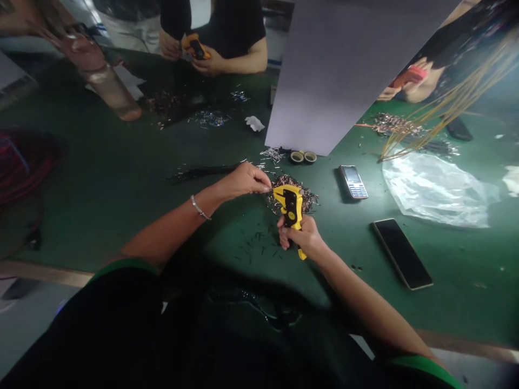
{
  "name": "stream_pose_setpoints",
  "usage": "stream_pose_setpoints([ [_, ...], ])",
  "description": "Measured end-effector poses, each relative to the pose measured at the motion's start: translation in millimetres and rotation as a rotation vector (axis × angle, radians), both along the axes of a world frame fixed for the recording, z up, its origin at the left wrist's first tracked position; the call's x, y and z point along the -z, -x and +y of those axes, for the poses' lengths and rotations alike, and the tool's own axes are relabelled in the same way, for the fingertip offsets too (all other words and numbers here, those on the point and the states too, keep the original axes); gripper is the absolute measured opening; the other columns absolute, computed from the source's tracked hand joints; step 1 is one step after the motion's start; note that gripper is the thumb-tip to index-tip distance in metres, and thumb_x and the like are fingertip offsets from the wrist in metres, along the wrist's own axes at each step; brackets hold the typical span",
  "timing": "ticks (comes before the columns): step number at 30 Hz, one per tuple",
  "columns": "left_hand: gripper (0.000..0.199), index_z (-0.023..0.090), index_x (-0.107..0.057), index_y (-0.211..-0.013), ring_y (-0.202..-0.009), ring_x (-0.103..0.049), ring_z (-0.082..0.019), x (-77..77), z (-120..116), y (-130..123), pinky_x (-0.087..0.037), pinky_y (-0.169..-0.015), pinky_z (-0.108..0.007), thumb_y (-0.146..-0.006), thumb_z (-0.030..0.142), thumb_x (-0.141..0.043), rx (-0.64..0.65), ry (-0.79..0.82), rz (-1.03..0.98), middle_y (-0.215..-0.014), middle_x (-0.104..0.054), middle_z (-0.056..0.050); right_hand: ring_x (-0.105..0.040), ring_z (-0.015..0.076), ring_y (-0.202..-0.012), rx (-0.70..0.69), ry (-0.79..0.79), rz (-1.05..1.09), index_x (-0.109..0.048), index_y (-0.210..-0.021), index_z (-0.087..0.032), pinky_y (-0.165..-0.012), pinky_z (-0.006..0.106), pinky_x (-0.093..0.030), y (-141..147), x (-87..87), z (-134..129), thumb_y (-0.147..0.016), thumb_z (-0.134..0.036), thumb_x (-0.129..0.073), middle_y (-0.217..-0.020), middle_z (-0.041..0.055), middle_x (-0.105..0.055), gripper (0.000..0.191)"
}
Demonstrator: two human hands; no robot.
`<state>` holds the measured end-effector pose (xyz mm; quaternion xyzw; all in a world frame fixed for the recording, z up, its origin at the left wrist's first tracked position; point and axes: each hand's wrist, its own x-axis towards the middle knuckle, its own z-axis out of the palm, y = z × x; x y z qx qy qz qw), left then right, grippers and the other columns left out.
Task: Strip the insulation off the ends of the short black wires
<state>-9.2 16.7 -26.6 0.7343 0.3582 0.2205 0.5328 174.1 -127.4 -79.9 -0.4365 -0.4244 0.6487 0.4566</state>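
Note:
My right hand (302,235) is wrapped round the handles of a yellow and black wire stripper (292,208), which points up and to the left. My left hand (247,179) is closed in a pinch just left of the tool's jaws; whatever lies between its fingertips is too small to make out. Beneath the stripper spreads a pile of short dark and copper-coloured wire pieces (310,199). A bundle of thin black wires (206,172) lies behind my left wrist. Small silvery metal pieces (272,155) are heaped beyond my hands. Several black scraps (259,237) lie nearer to me.
Two tape rolls (303,157) rest at the foot of a grey panel (320,70). To the right lie a keypad phone (353,182), a smartphone (402,254) and a clear plastic bag (438,186). Across the green table (154,156), co-workers hold orange (196,47) and red (409,76) tools.

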Motion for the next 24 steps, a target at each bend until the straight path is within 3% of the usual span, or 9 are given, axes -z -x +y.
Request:
stream_pose_setpoints([
  [13, 0.011, 0.010, -0.075, -0.070, -0.048, -0.048, -0.008, 7.0, 9.3, 3.6, -0.036, -0.049, -0.023, -0.064, 0.017, -0.069, -0.039, -0.038, 0.073, -0.053, -0.060, -0.001, -0.045, 0.0104, -0.028, 0.022, 0.023, -0.038, -0.054, -0.078, -0.018, -0.031, 0.023, -0.038, 6.4, 7.5, 6.8, -0.072, -0.032, -0.074, -0.040, -0.0085, -0.051, 0.025],
  [18, 0.010, 0.013, -0.076, -0.071, -0.050, -0.049, -0.008, 1.6, 0.9, 2.7, -0.038, -0.050, -0.023, -0.067, 0.019, -0.069, 0.005, -0.032, 0.024, -0.055, -0.061, 0.000, -0.058, 0.0155, -0.048, -0.056, -0.028, 0.107, -0.060, -0.086, -0.016, -0.051, 0.035, -0.053, -9.1, -4.4, 7.2, -0.066, -0.030, -0.081, -0.058, -0.0022, -0.062, 0.032],
  [24, 0.009, 0.014, -0.076, -0.070, -0.061, -0.058, -0.011, -17.0, -18.8, -3.1, -0.042, -0.060, -0.024, -0.068, 0.016, -0.068, -0.039, -0.227, 0.071, -0.065, -0.069, -0.003, -0.062, 0.0181, -0.060, 0.124, -0.102, 0.199, -0.061, -0.092, -0.017, -0.062, 0.038, -0.053, -18.1, -15.8, 9.7, -0.067, -0.026, -0.079, -0.072, 0.0006, -0.064, 0.032],
])
